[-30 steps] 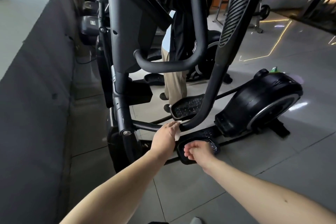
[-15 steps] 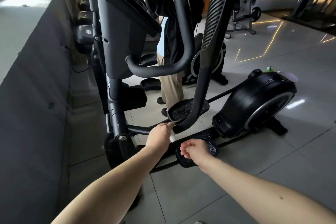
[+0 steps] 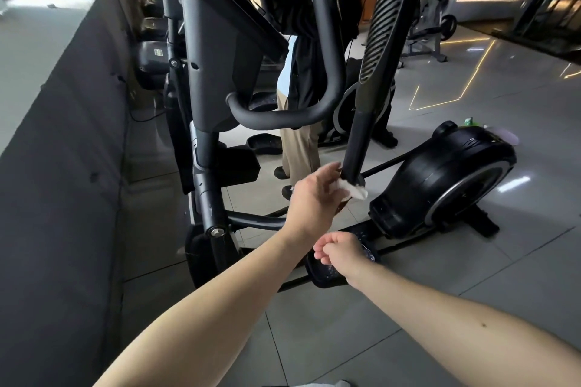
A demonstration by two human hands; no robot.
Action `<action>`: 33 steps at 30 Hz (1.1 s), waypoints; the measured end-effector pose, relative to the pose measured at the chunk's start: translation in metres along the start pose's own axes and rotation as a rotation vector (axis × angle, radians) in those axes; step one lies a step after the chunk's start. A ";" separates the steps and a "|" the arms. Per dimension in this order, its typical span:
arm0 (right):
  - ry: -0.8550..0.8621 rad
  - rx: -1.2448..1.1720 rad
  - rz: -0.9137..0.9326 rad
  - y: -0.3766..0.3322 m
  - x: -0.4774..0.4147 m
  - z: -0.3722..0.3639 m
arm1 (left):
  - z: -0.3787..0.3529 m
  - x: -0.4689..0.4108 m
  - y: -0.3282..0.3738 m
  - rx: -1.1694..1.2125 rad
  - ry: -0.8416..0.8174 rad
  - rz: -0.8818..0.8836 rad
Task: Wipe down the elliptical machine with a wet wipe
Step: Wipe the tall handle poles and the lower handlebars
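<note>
Left hand point(image 3: 314, 195) pinches crumpled white wet wipe point(image 3: 356, 191) against black metal swing-arm tube point(image 3: 356, 148), long axis rising steeply up-right from grip; right hand point(image 3: 341, 250) loosely curled, empty, lower.

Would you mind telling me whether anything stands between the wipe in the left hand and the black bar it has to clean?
Nothing visible does. The left hand holds the wipe right against the lower end of the bar. The right hand hangs lower, above the pedal, clear of both.
</note>
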State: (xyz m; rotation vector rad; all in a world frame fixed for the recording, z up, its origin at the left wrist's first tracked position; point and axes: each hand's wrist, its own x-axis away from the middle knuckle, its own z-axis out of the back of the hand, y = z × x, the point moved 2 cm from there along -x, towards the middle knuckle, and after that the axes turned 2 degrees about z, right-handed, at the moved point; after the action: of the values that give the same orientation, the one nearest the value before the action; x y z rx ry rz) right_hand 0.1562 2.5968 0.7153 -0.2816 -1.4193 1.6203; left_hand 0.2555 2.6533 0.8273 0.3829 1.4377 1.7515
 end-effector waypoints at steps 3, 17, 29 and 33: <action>0.004 -0.010 -0.013 0.002 0.003 0.003 | 0.016 0.005 -0.008 0.089 0.059 0.058; -0.247 -0.404 -0.241 0.034 0.023 -0.010 | -0.001 0.088 -0.118 -0.064 -0.151 0.467; -0.130 -0.288 -0.268 0.106 -0.052 0.100 | -0.107 0.078 -0.135 0.042 -0.192 0.804; -0.132 -0.301 -0.264 0.113 -0.093 0.158 | -0.166 0.046 -0.125 0.012 -0.183 0.910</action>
State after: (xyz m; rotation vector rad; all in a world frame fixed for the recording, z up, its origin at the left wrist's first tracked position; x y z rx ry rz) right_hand 0.0427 2.4351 0.6291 -0.1525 -1.7258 1.2293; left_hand 0.1639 2.5776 0.6503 1.3223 1.2102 2.3056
